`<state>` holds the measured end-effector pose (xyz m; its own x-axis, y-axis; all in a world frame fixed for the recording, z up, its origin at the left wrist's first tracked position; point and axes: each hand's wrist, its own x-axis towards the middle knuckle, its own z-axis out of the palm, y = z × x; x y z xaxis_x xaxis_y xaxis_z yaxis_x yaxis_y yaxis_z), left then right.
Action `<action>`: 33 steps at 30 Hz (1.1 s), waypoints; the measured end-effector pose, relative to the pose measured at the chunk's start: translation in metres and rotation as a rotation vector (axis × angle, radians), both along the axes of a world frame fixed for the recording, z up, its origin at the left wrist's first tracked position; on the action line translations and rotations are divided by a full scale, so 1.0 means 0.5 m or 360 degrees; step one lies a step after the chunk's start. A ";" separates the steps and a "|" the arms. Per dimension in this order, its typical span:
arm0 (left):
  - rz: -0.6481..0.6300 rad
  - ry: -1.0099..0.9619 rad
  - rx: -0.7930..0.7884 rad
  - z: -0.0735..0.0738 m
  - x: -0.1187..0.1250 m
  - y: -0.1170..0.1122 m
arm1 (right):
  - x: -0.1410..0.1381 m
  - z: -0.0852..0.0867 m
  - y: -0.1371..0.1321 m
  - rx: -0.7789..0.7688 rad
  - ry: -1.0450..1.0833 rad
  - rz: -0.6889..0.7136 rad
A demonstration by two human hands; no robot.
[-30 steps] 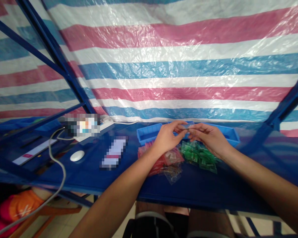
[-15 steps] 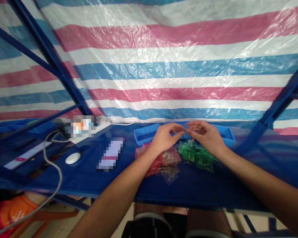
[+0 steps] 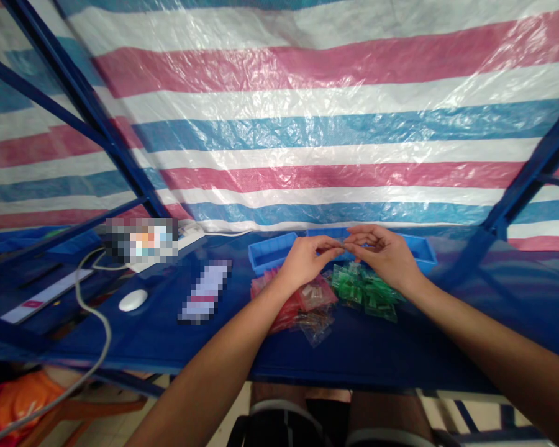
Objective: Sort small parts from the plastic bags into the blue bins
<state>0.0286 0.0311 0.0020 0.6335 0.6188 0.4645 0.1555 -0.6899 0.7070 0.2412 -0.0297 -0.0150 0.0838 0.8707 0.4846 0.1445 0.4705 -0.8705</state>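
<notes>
My left hand [image 3: 307,261] and my right hand [image 3: 382,253] meet above the blue table, fingertips together in front of a bright blue plastic tray [image 3: 272,251]. A tiny item [image 3: 345,247] seems pinched between them, mostly hidden by my fingers, and I cannot tell what it is. Just below my left hand lie pink-red plastic bags [image 3: 279,299] of small parts. A clear bag with brownish parts [image 3: 313,327] is next to them. Under my right hand lies a heap of green bags [image 3: 363,290]. A second blue tray section [image 3: 419,254] shows beyond my right hand.
A white mouse [image 3: 133,300], a blurred flat object [image 3: 205,292] and a white power strip [image 3: 190,239] stand left on the table, with a white cable [image 3: 88,310] trailing over its edge. Blue frame poles and a striped tarp [image 3: 307,136] stand behind.
The whole scene has shifted slightly left in view as my head turned. My hands stay together at the same spot, fingertips still meeting.
</notes>
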 end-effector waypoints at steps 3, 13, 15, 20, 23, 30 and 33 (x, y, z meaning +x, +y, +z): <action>0.0006 0.0007 0.0042 0.003 -0.001 -0.001 | -0.001 0.001 -0.001 0.0036 -0.0068 -0.0021; 0.0044 0.0017 0.0231 0.003 -0.007 0.002 | 0.003 0.006 -0.021 0.0246 -0.0456 -0.0183; 0.0029 0.0019 0.0270 0.002 -0.007 0.002 | 0.004 0.007 -0.022 0.0318 -0.0562 -0.0192; -0.0007 0.0090 0.0411 -0.001 -0.004 -0.001 | 0.004 0.012 -0.022 0.0543 -0.0896 -0.0118; 0.0125 0.0072 0.0475 0.000 -0.001 -0.004 | 0.022 0.020 -0.015 0.0608 -0.0957 -0.0257; 0.0341 0.0063 0.0466 0.011 -0.004 -0.007 | 0.124 0.013 0.027 0.0561 -0.1357 -0.0921; 0.0393 0.0055 0.0457 0.012 -0.005 -0.007 | 0.133 0.000 0.037 0.0427 -0.1512 -0.0809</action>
<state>0.0262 0.0274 0.0079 0.5002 0.6025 0.6220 0.3621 -0.7980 0.4818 0.3076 -0.0111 -0.0153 -0.1041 0.6978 0.7087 0.9285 0.3235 -0.1821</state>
